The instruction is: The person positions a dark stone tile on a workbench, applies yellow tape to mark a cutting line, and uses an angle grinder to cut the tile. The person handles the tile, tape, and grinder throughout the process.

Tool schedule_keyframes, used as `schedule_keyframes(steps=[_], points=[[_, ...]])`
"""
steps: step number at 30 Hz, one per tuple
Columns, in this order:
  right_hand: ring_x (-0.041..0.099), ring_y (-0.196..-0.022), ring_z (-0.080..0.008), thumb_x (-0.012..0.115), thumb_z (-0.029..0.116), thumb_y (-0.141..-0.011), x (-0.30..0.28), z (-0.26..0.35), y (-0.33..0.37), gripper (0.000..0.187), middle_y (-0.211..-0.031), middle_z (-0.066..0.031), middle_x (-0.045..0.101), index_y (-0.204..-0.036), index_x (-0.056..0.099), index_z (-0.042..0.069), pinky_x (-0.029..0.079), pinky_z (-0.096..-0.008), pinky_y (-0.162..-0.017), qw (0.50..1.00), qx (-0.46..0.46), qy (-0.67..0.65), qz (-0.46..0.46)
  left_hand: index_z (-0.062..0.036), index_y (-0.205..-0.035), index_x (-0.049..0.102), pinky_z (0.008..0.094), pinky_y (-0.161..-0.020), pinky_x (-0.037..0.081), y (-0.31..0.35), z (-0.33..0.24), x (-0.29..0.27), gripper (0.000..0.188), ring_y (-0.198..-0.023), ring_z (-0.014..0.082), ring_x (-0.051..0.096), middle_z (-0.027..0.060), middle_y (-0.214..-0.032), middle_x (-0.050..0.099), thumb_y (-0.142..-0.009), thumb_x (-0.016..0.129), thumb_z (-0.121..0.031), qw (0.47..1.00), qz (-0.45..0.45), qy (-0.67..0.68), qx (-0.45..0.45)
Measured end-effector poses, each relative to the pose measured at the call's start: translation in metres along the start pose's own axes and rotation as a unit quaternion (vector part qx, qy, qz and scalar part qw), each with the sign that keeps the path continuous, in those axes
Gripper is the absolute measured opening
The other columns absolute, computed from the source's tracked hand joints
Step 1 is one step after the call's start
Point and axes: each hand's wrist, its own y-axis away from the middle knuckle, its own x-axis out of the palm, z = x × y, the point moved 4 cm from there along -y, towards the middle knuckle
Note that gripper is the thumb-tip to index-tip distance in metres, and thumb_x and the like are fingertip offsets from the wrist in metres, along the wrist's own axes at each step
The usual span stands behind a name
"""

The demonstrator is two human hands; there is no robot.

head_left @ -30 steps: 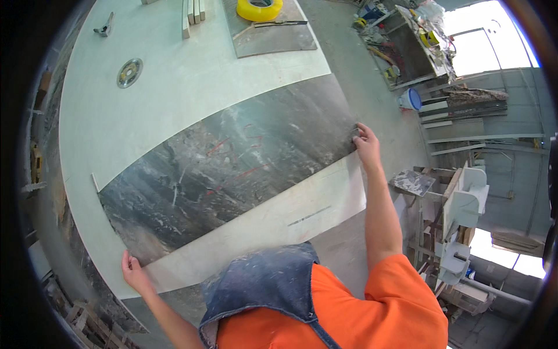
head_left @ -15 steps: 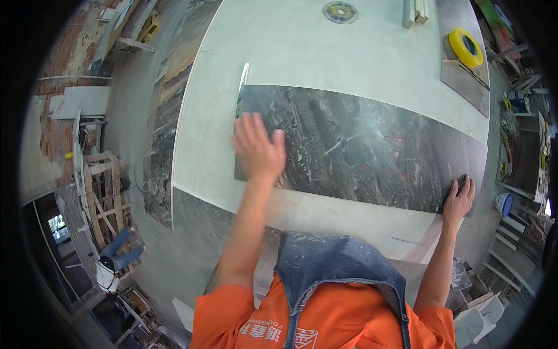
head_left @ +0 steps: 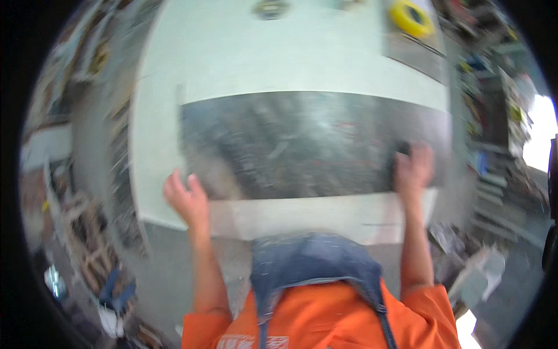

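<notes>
A long dark grey marbled slab (head_left: 314, 145) with pale veins and faint red marks lies flat on a pale greenish-white work surface (head_left: 232, 52). My left hand (head_left: 189, 200) is by the slab's near left corner, its thumb and fingers apart; blur hides whether it touches the edge. Toward the slab's right end, my right hand (head_left: 414, 170) lies over the face with fingers stretched out. Neither hand grips anything.
A yellow tape roll (head_left: 410, 18) rests on a grey board (head_left: 415, 55) at the far right. A round disc (head_left: 271, 8) lies at the far edge. Wooden frames (head_left: 93, 238) stand at left, and a white bucket-like object (head_left: 479, 273) at right.
My left hand has come off the slab's left face toward its near left corner. My right hand has moved from the near right edge onto the face. The whole view has shifted and blurred.
</notes>
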Motion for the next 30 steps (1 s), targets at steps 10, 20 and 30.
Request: schedule_keyframes(steps=[10,20,30], points=[[0.015,-0.155,-0.0456,0.069,0.055,-0.087,0.018,0.146,0.0,0.081,-0.166,-0.0198,0.025,-0.154,0.043,0.018,0.013,-0.0648,-0.123,0.958,-0.08,-0.192,0.197,-0.0029,-0.156,0.037,0.0591,-0.121,0.022,0.003,-0.11,0.042,0.063,-0.151,0.0426,0.028,0.0228,-0.163,0.032,-0.106,0.049,-0.039,0.983,0.048,-0.076,0.16],[0.058,-0.122,-0.0272,0.058,0.038,-0.101,0.001,-0.314,0.036,0.057,-0.133,-0.0154,0.061,-0.148,0.053,0.006,0.046,-0.0411,-0.102,0.909,0.409,-0.026,0.075,0.0002,-0.143,0.055,0.0428,-0.106,0.044,-0.051,0.135,0.015,0.056,-0.128,0.0331,0.056,0.0192,-0.14,0.059,-0.107,0.05,-0.041,0.98,0.016,-0.054,-0.189],[0.058,-0.087,-0.0078,0.064,0.005,-0.093,0.002,-0.223,0.058,0.047,-0.105,0.0014,0.062,-0.139,0.065,0.01,0.049,-0.0241,-0.074,0.819,0.41,-0.399,0.042,0.0029,-0.14,0.059,0.0321,-0.104,0.046,0.0,0.075,0.015,0.041,-0.119,0.0196,0.06,0.0107,-0.136,0.063,-0.101,0.056,-0.008,0.943,0.129,0.252,-0.173]])
